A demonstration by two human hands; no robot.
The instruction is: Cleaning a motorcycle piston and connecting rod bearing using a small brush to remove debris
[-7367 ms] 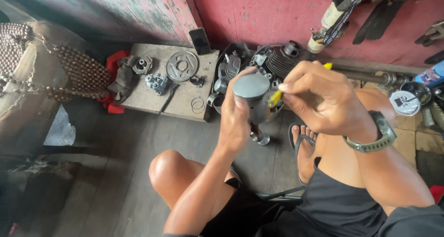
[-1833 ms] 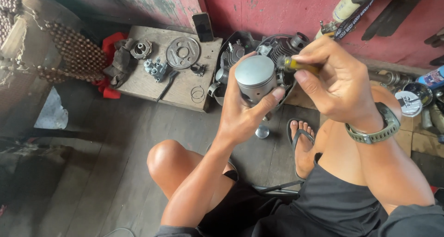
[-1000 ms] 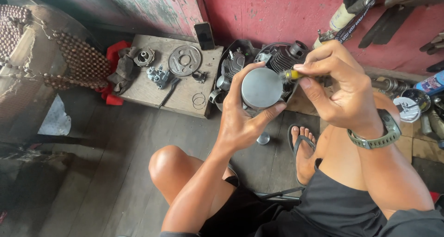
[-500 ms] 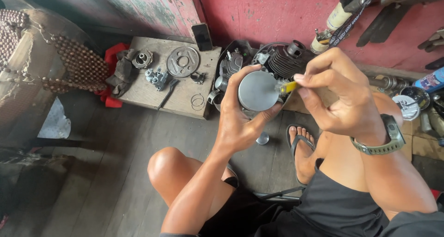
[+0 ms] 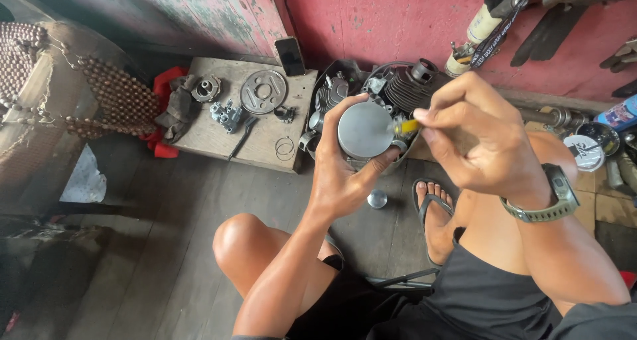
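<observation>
While I watch, left hand [image 5: 338,181]: clasping the grey piston [image 5: 365,130].
Right hand [image 5: 481,141]: pinching yellow-tipped tool [image 5: 406,125] at piston's edge.
Progress: I judge mid-way; parts wait on wooden board [image 5: 206,136].

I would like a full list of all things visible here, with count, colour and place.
piston: one, grey metal, in left hand
tool: one, yellow, in right hand, at piston's side
wooden board: one, pale, by wall, carrying metal parts
round plate: one, grey, on board
phone: one, black, against wall
engine cylinder: one, dark, behind piston
small cap: one, silver, on floor
left hand: grips piston
right hand: wears watch, pinches tool
</observation>
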